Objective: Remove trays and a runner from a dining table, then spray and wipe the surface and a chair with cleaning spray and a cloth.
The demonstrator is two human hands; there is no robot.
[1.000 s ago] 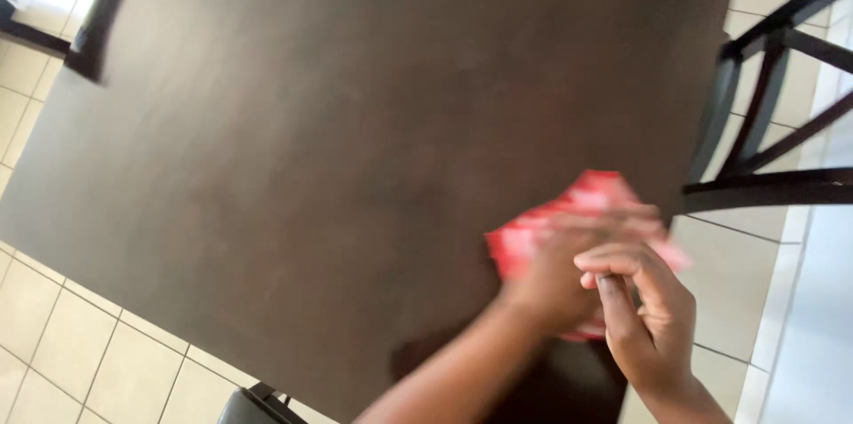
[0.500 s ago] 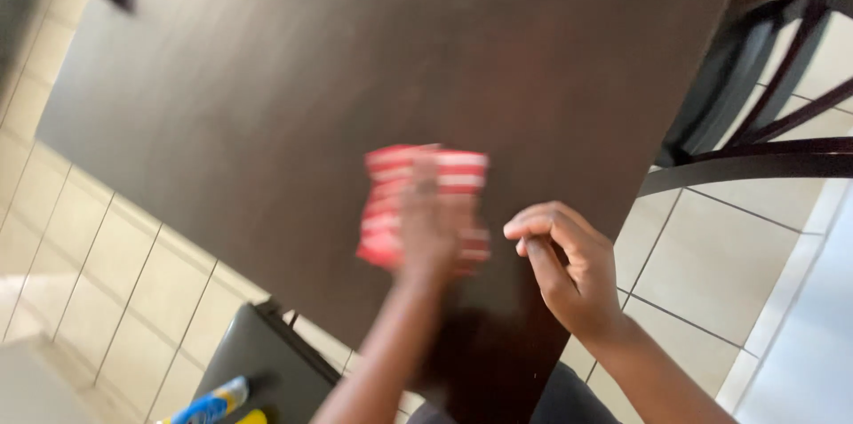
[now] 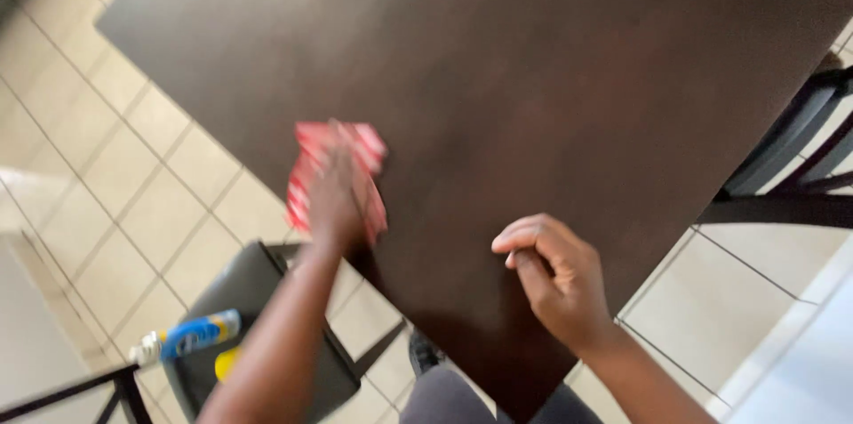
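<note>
Left hand (image 3: pixel 336 197): I press it flat, fingers spread, on the red-and-white cloth (image 3: pixel 336 177), gripping nothing else.
Cloth: lies on the dark worktop (image 3: pixel 551 77) near its 9 o'clock edge.
Right hand (image 3: pixel 553 277): I rest it loosely curled and empty toward 5 o'clock.
Progress: no streaks or damp patches show; wiped share cannot be told.
Spray bottle (image 3: pixel 185 337): lies on the chair seat (image 3: pixel 258 326) at 7 o'clock.
</note>
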